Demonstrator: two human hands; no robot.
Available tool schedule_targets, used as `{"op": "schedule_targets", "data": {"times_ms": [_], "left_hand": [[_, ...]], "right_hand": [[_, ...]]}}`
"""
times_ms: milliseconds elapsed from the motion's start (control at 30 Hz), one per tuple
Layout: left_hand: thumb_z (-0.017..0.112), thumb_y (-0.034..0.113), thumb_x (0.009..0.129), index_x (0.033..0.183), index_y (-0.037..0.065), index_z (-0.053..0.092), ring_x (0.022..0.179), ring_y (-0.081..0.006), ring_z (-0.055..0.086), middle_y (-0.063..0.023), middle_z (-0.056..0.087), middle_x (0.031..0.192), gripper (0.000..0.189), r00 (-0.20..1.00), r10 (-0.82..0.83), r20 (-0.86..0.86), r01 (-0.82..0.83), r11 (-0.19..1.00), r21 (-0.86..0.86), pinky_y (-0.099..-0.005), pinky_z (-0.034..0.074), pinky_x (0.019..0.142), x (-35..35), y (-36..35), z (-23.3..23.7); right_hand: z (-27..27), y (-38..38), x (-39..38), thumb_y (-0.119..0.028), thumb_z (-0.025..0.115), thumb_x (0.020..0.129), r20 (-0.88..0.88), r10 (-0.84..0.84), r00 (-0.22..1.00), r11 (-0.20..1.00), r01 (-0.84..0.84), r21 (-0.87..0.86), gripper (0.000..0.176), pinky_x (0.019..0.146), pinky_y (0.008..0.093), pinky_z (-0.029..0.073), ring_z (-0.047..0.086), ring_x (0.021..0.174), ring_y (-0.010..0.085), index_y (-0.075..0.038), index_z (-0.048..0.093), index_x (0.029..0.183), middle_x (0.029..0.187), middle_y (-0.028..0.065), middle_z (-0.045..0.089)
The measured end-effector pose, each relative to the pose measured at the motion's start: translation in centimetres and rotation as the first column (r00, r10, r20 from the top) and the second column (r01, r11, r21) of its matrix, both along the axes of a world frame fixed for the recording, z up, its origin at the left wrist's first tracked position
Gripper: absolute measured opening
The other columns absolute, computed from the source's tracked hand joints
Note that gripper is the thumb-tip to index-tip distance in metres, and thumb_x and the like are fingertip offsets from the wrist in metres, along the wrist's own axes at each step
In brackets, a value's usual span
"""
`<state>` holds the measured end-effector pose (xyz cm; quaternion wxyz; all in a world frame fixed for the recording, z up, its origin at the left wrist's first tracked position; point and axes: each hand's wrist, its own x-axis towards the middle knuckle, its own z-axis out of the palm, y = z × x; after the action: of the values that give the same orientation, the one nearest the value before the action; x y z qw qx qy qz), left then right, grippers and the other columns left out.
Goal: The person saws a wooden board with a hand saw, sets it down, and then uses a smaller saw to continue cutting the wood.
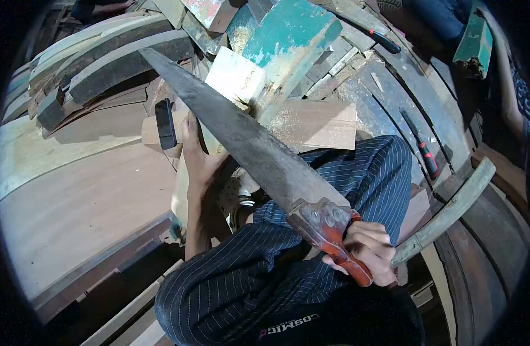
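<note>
My right hand (371,251) is wrapped round the worn orange-red handle of a handsaw (250,135). The long grey blade slants up to the left across my lap, its toothed edge facing the upper right. Beyond the blade, my left hand (199,151) grips a pale wooden board (210,138) between thumb and fingers; the blade hides part of this hold. Just left of those fingers, a dark phone (165,124) leans on a small wooden block (151,132). A pale, brightly lit wood piece (236,74) lies above the blade.
A green-painted block (296,34) and a sawdust-strewn board (319,124) lie ahead. Red-and-black-handled tools (427,161) rest at right, near a curved wooden stick (449,210). Curved timbers (126,63) are stacked at left above a wide plywood sheet (86,202). Another person's arm (507,86) shows at upper right.
</note>
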<state>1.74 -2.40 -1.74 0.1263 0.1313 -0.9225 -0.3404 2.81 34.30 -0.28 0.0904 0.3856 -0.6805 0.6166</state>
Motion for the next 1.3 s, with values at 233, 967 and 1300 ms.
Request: {"op": "schedule_targets", "data": {"times_ms": [233, 967, 1300], "left_hand": [[0.087, 0.029, 0.071, 0.137, -0.002, 0.049, 0.121, -0.0375, 0.052, -0.0198, 0.05, 0.129, 0.082, 1.0, 0.024, -0.009, -0.024, 0.999, 0.03, -0.0443, 0.041, 0.104, 0.6, -0.7, -1.3], [0.089, 0.027, 0.069, 0.152, -0.001, 0.038, 0.125, -0.0307, 0.054, -0.0183, 0.051, 0.134, 0.102, 0.997, 0.074, 0.037, -0.076, 0.996, 0.047, -0.0409, 0.044, 0.105, 1.0, -1.8, -1.7], [0.089, 0.026, 0.065, 0.153, -0.004, 0.036, 0.128, -0.0328, 0.053, -0.0204, 0.052, 0.137, 0.106, 1.0, 0.021, 0.012, -0.02, 0.99, -0.138, -0.0418, 0.042, 0.109, 0.3, -0.3, 0.2]], "right_hand": [[-1.4, 0.7, -0.1, -0.04, 0.091, 0.073, -0.155, -0.045, 0.987, 0.999, 0.043, -0.016, 0.044, 0.043, 0.0267, 0.051, 0.059, 0.042, 0.0169, -0.006, 0.063, 0.067, 0.055, 0.0039, 0.061], [1.1, -0.4, 0.0, -0.036, 0.088, 0.077, -0.055, -0.092, 0.994, 0.989, 0.098, 0.113, 0.037, 0.05, 0.0303, 0.058, 0.066, 0.047, 0.0194, -0.004, 0.069, 0.075, 0.061, 0.0079, 0.066], [0.8, -0.4, 2.3, -0.033, 0.09, 0.076, -0.087, -0.21, 0.974, 0.971, 0.218, 0.097, 0.04, 0.049, 0.0298, 0.058, 0.07, 0.051, 0.02, 0.0, 0.066, 0.074, 0.059, 0.0105, 0.067]]}}
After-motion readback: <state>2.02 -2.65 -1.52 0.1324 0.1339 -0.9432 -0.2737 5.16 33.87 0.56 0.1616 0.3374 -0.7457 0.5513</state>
